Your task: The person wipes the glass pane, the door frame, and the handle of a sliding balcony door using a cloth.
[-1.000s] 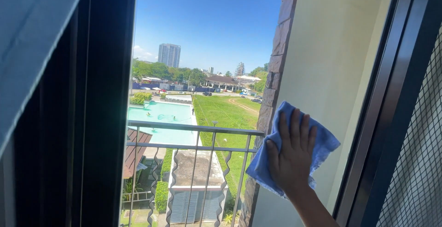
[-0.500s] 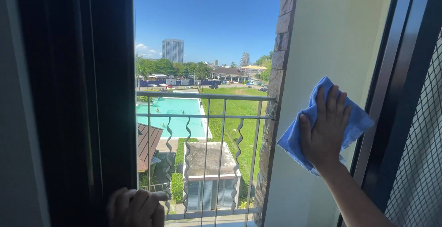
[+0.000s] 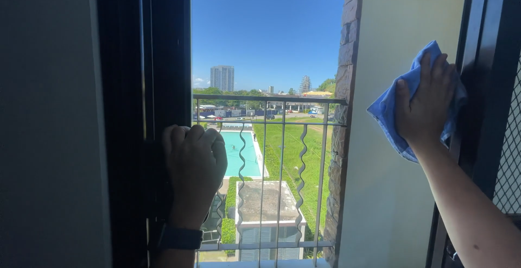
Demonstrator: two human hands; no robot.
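Observation:
My right hand [image 3: 426, 102] presses a blue cleaning cloth [image 3: 388, 110] flat against the window pane [image 3: 396, 203], right beside the dark right window frame [image 3: 491, 83]. The fingers are spread over the cloth and hold it to the glass. My left hand [image 3: 194, 162], with a dark watch at the wrist, is curled around the edge of the dark left window frame [image 3: 163, 72]. Only the back of that hand shows.
Beyond the glass stands a grey balcony railing [image 3: 271, 137] with wavy bars and a stone-clad pillar [image 3: 344, 110]. A mesh screen [image 3: 510, 154] fills the far right. A grey wall [image 3: 49, 137] closes the left side.
My right hand has slid the cloth up and to the right across the pane, towards the right frame. My left hand has come into view and taken hold of the left frame.

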